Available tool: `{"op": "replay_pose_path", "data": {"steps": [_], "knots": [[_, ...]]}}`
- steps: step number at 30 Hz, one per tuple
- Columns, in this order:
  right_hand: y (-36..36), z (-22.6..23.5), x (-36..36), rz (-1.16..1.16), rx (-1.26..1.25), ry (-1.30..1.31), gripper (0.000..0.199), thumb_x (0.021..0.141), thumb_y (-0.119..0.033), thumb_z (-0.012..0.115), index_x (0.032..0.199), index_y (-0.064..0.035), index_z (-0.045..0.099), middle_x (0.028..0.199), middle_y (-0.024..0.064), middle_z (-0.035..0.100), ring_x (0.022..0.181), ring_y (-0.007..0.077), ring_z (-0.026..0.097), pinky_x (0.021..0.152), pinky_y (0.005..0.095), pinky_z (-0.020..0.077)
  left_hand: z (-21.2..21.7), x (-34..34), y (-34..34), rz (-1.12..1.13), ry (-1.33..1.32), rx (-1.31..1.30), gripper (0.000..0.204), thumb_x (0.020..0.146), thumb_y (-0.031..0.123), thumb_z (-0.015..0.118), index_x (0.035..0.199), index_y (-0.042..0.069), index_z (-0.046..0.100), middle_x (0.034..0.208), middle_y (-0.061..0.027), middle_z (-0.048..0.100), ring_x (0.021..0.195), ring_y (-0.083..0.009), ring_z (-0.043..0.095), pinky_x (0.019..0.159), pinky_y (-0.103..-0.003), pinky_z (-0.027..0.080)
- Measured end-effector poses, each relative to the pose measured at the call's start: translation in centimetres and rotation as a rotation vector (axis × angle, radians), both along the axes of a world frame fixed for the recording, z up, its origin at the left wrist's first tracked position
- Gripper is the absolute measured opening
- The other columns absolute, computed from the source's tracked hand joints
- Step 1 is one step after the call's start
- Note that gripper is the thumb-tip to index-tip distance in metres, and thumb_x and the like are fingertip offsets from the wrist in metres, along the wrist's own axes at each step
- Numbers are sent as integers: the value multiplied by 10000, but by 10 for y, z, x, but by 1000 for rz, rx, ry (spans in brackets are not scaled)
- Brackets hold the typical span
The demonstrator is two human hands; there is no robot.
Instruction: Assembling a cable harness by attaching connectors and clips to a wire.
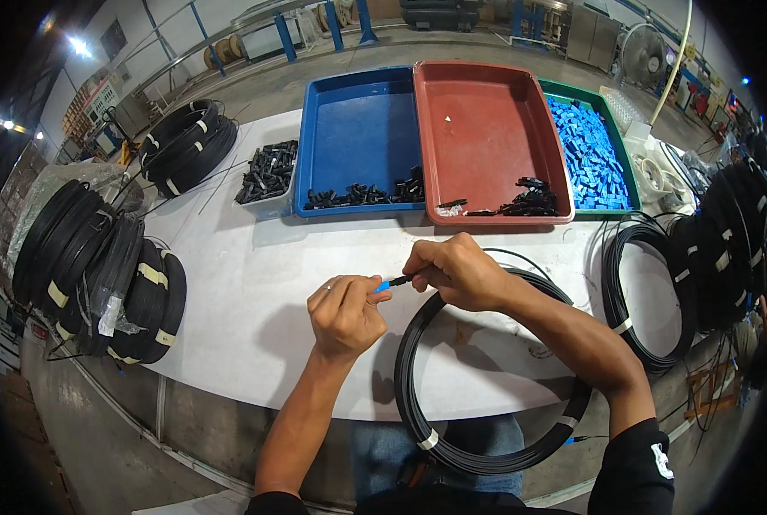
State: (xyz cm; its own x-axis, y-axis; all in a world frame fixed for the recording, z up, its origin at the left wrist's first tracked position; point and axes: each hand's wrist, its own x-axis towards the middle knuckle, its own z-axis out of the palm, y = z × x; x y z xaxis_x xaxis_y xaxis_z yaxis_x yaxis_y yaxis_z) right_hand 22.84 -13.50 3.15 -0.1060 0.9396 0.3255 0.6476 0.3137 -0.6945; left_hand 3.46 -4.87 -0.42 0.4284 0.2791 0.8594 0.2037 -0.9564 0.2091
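My left hand [347,316] is closed, its thumb and fingers pinching a small blue cable connector [383,287]. A short black end piece [399,281] runs from the connector to my right hand [459,270], which pinches it with closed fingertips. Both hands are raised in front of me, close together and slightly apart. Under my right forearm is a coil of black cable [406,378], bound with pale tape, partly on the white table and partly over its near edge above my lap. Another blue-tipped cable end [570,440] sticks out at the coil's lower right.
Beyond my hands stand a blue tray [362,129] and a red tray [486,112], both holding small black parts. A green tray [625,163] with blue pieces is at right, a container of black pieces [270,172] at left. Cable coils [165,300] lie along both sides.
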Motion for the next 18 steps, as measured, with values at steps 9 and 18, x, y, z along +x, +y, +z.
{"op": "replay_pose_path", "data": {"steps": [9, 18], "knots": [[-5, -3, -17, -91, 55, 80, 172, 699, 139, 590, 836, 48, 641, 748, 147, 715, 699, 250, 727, 648, 333, 564, 5, 6, -17, 4, -131, -325, 152, 668, -133, 643, 728, 7, 631, 618, -87, 670, 513, -217, 660, 469, -282, 487], [-11, -5, -33, -161, 35, 196, 160, 681, 151, 553, 797, 57, 610, 750, 195, 711, 763, 265, 744, 682, 338, 587, -3, 3, -15, -19, -176, -318, 136, 695, -104, 633, 741, 23, 651, 591, -67, 652, 491, -159, 626, 471, -246, 424]]}}
